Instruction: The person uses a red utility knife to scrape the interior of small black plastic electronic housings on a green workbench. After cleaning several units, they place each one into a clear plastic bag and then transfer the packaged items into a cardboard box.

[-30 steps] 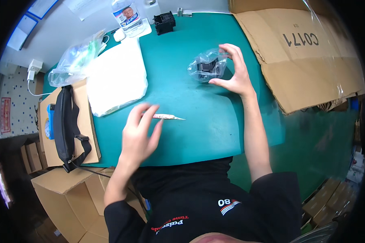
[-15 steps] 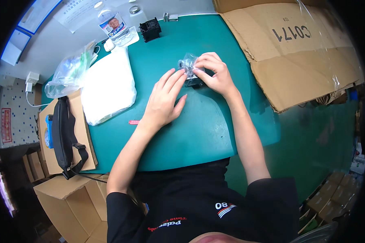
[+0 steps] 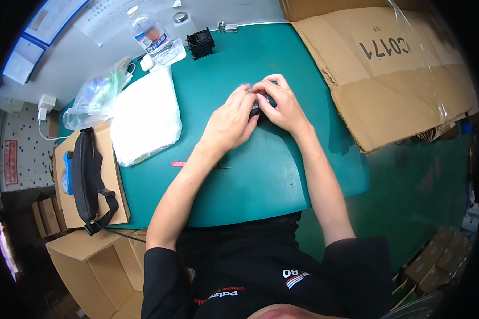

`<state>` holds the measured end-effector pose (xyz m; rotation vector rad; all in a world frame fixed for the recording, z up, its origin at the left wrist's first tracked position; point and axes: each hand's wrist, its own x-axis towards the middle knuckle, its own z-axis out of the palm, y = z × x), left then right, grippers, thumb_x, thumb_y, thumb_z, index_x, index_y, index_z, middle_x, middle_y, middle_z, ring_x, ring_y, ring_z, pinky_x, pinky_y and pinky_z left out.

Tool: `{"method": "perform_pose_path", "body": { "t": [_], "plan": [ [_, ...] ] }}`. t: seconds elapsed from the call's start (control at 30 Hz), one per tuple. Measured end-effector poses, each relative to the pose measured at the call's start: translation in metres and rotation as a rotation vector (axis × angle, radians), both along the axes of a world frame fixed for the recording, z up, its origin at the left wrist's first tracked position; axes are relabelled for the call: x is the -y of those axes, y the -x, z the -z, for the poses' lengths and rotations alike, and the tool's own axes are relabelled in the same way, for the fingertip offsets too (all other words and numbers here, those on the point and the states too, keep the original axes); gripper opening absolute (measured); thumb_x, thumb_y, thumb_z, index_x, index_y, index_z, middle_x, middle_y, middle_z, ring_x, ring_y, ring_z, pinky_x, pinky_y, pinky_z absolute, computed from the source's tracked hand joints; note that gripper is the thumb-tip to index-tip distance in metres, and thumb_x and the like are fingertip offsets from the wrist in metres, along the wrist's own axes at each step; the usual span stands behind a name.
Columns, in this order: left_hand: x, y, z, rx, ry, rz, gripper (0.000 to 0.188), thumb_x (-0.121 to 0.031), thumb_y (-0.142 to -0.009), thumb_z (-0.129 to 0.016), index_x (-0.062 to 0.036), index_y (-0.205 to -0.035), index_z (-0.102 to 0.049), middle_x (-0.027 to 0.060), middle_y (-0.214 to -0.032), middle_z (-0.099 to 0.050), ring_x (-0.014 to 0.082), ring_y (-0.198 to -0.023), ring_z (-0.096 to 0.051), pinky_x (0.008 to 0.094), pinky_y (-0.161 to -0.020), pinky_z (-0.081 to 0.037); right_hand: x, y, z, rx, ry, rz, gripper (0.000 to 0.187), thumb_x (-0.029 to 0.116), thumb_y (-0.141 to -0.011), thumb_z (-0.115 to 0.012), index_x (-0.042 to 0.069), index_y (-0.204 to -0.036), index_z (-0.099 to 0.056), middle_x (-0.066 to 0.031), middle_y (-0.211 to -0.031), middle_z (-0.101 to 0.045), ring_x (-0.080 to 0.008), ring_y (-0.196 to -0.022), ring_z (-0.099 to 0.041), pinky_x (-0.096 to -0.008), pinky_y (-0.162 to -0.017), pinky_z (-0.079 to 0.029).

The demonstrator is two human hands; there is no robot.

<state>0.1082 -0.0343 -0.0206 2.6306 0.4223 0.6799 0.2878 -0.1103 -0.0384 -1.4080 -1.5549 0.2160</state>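
A small black part (image 3: pixel 254 109), partly in clear plastic film, sits between my hands at the middle of the green table (image 3: pixel 239 186); most of it is hidden by fingers. My left hand (image 3: pixel 230 118) closes on its left side, thumb at the near side and fingers over the top. From the right, my right hand (image 3: pixel 280 105) grips it with bent fingers and thumb. The fingertips of both hands nearly meet. Beside my left forearm lies a slim tool with a pink handle (image 3: pixel 179 164); a thin dark tip shows past the arm.
Along the back stand a water bottle (image 3: pixel 155 42), a glass jar (image 3: pixel 183 24), a black moulded part (image 3: pixel 200 44) and a small metal piece (image 3: pixel 228 27). Leftward lie a white plastic bag (image 3: pixel 146 119) and a black waist bag (image 3: pixel 85 170) on cardboard. A large carton (image 3: pixel 383 85) occupies the right.
My left hand has moved right and closed around the part, its fingers now covering more of it. My right hand stays on it, and less plastic film shows.
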Motion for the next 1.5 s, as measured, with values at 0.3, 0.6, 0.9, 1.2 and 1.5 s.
{"method": "perform_pose_path", "body": {
  "t": [0.3, 0.6, 0.9, 1.2, 1.5],
  "plan": [
    [0.023, -0.026, 0.036, 0.031, -0.074, -0.265, 0.069, -0.016, -0.074, -0.080, 0.0089, -0.130, -0.050, 0.0320, -0.146, -0.043, 0.0507, -0.140, -0.041, 0.0509, -0.110, -0.047, -0.010, 0.022, 0.003, -0.084, -0.105, 0.197, 0.041, 0.003, -0.092, -0.065, 0.003, -0.133, -0.057, -0.0126, -0.101, -0.059, -0.0263, -0.094, -0.059, -0.0380, -0.080, -0.052],
    [0.040, 0.096, -0.049, 0.306, 0.393, -0.179, 0.022, -0.016, -0.084, -0.070, 0.0041, -0.085, -0.062, 0.0164, -0.109, -0.062, 0.0323, -0.085, -0.067, 0.0406, -0.076, -0.055, 0.007, 0.015, 0.009, -0.461, -0.188, 0.155, 0.030, 0.011, -0.108, -0.045, -0.002, -0.132, -0.055, -0.0118, -0.113, -0.057, -0.0146, -0.085, -0.062, -0.0299, -0.073, -0.055],
    [0.142, 0.429, -0.146, 0.607, 1.091, -0.377, 0.050, -0.032, -0.089, -0.066, 0.0030, -0.058, -0.048, 0.0264, -0.096, -0.066, 0.0424, -0.088, -0.074, 0.0501, -0.079, -0.063, 0.010, 0.018, 0.005, -0.150, -0.107, 0.164, 0.018, 0.004, -0.106, -0.051, -0.005, -0.116, -0.064, -0.0091, -0.104, -0.061, -0.0142, -0.086, -0.059, -0.0281, -0.074, -0.051],
    [0.238, 0.686, 0.072, 0.044, 0.858, -1.776, 0.029, -0.033, -0.094, -0.058, -0.0071, -0.098, -0.072, 0.0037, -0.080, -0.066, 0.0140, -0.065, -0.064, 0.0297, -0.051, -0.052, -0.001, 0.001, 0.022, -0.165, -0.016, 0.246, 0.019, 0.009, -0.106, -0.057, -0.003, -0.116, -0.067, -0.0077, -0.101, -0.067, -0.0131, -0.084, -0.061, -0.0268, -0.075, -0.052],
    [0.205, 0.641, 0.155, -0.134, 1.183, -1.800, 0.058, -0.055, -0.103, -0.047, -0.0112, -0.139, -0.063, 0.0157, -0.106, -0.072, 0.0226, -0.065, -0.071, 0.0310, -0.043, -0.056, -0.003, -0.001, 0.021, -0.111, 0.026, 0.272, 0.019, 0.010, -0.106, -0.057, -0.003, -0.115, -0.067, -0.0061, -0.097, -0.065, -0.0121, -0.081, -0.059, -0.0265, -0.074, -0.052]
  ]
}}
